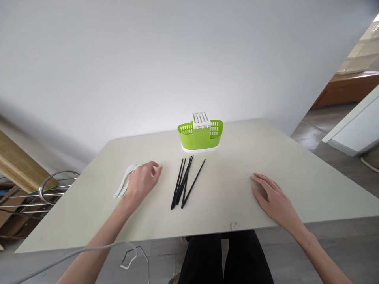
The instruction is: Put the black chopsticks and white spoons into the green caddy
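White spoons (122,184) lie together on the left side of the table, partly covered by my left hand (140,182). That hand hovers over or rests beside them, its fingers loosely bent and a gap showing between thumb and forefinger. Nothing shows in its grasp. Several black chopsticks (180,185) lie in a loose bundle at mid-table, to the right of my left hand. Over on the right, my right hand (274,199) rests on the tabletop with fingers relaxed and apart from the thumb, holding nothing. Behind the chopsticks stands a green utensil basket (197,141) with a white base and slotted white top piece.
The pale table (225,189) backs onto a white wall (142,71). A grey cable (85,249) crosses near the front left edge. A metal rack (44,193) stands beyond the left edge, and a white panel (355,118) at the far right.
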The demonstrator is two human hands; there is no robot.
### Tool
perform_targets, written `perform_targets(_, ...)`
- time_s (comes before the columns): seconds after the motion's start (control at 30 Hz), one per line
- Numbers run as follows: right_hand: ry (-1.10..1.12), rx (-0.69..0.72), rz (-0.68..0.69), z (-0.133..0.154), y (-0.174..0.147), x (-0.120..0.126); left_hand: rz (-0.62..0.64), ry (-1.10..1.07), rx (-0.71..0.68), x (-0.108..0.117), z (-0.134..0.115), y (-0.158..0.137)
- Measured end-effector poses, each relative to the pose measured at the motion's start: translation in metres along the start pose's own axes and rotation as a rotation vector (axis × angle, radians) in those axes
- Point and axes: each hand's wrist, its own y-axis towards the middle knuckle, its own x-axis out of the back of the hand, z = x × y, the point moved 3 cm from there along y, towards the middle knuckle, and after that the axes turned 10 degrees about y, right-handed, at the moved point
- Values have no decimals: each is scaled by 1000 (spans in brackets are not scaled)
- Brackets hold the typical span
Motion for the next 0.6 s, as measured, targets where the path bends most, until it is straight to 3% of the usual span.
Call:
perform_targets(0.17, -21, -17, 12, -3, -3, -1, -161, 50, 158, -19, 94, -16)
perform_targets(0.3, -38, -32, 22, -5, -4, -1, -53, 68, 296, -49, 138, -34)
perform_targets(0.43, -51, -41, 41, -4, -6, -1, 41, -25, 325, -67, 148, -43)
perform_targets(0.6, -60, -35, 22, -4, -6, -2, 59, 7, 271, -69, 134, -33)
